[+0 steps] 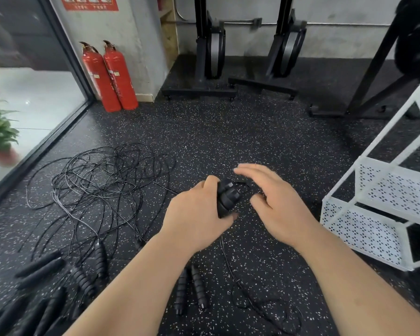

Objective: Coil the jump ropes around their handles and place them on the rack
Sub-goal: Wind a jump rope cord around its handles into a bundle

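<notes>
Left hand (199,212) clamped on handles (226,200); right hand (274,200) fingers apart, holding nothing. Risk: loose rope (228,260) hanging to the floor slackens, coil unwinds before the rack (349,226).

Speckled black floor (252,132), grey wall (337,32), two red extinguishers (119,76)

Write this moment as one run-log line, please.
left hand: grips handles | right hand: open beside them | rack: at right | loose ropes: tangled on floor
</notes>
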Demonstrator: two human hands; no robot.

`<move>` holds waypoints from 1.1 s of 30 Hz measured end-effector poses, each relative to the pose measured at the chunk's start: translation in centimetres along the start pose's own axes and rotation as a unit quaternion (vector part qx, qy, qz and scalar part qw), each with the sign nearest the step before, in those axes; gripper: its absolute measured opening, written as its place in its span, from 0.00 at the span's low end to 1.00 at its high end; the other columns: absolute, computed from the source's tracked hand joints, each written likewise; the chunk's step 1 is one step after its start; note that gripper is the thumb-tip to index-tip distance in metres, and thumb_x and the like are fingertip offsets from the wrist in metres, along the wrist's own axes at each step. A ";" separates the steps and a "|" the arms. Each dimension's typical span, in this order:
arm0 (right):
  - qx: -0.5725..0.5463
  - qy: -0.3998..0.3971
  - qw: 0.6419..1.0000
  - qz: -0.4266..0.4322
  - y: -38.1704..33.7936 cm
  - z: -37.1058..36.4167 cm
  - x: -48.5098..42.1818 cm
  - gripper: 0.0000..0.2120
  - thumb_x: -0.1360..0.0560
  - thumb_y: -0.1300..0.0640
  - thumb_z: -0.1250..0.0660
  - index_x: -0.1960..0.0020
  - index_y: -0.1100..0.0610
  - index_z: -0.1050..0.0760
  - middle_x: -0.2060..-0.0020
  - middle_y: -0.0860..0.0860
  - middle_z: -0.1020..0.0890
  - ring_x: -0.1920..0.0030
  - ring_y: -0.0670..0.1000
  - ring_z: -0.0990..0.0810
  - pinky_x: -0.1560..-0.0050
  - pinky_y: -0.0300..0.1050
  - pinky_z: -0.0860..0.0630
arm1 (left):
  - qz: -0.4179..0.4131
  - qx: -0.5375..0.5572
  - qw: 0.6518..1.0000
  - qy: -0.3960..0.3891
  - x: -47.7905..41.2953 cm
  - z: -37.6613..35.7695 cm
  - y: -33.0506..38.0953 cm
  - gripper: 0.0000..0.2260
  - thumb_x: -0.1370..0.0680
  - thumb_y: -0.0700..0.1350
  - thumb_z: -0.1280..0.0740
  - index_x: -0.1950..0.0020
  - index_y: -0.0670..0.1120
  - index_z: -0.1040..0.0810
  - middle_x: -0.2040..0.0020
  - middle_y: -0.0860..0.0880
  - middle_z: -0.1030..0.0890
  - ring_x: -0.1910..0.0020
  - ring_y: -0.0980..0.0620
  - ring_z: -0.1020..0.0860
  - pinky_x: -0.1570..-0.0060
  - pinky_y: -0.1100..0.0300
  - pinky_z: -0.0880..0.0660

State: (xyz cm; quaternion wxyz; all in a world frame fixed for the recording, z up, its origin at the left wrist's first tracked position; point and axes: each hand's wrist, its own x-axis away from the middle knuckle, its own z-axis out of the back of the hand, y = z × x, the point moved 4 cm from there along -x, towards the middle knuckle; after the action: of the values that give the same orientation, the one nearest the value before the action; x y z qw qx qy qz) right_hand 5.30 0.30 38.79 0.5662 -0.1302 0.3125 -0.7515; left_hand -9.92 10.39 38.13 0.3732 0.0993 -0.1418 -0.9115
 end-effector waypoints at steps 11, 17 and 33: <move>-0.077 -0.002 0.997 -0.020 1.1 1.1 -0.4 0.14 0.13 0.48 0.41 0.33 0.40 0.19 0.45 0.37 0.18 0.45 0.39 0.20 0.41 0.44 0.25 | 0.025 0.249 0.967 -0.053 0.3 0.3 0.4 0.25 0.25 0.78 0.44 0.45 0.59 0.27 0.58 0.56 0.17 0.59 0.60 0.21 0.58 0.57 0.25; -0.137 0.034 0.990 -0.002 1.2 2.2 -0.3 0.12 0.15 0.50 0.34 0.36 0.39 0.16 0.48 0.40 0.15 0.46 0.44 0.17 0.42 0.43 0.24 | 0.049 0.332 0.941 -0.043 -0.1 0.0 0.3 0.19 0.25 0.71 0.29 0.45 0.60 0.23 0.54 0.58 0.16 0.57 0.62 0.20 0.55 0.59 0.25; -0.122 0.086 0.985 -0.086 0.9 1.6 -0.3 0.09 0.16 0.48 0.33 0.41 0.39 0.16 0.65 0.38 0.16 0.72 0.39 0.26 0.68 0.31 0.31 | 0.224 0.779 0.583 -0.050 -0.6 -1.9 0.1 0.29 0.31 0.58 0.18 0.37 0.45 0.19 0.61 0.51 0.22 0.68 0.53 0.27 0.67 0.59 0.25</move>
State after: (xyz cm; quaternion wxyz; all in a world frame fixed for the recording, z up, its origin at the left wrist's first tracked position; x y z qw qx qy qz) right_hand 6.97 -0.13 39.53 0.4505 -0.1598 0.4366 -0.7622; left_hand -8.86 10.40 36.44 0.3371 0.2714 -0.8340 -0.3422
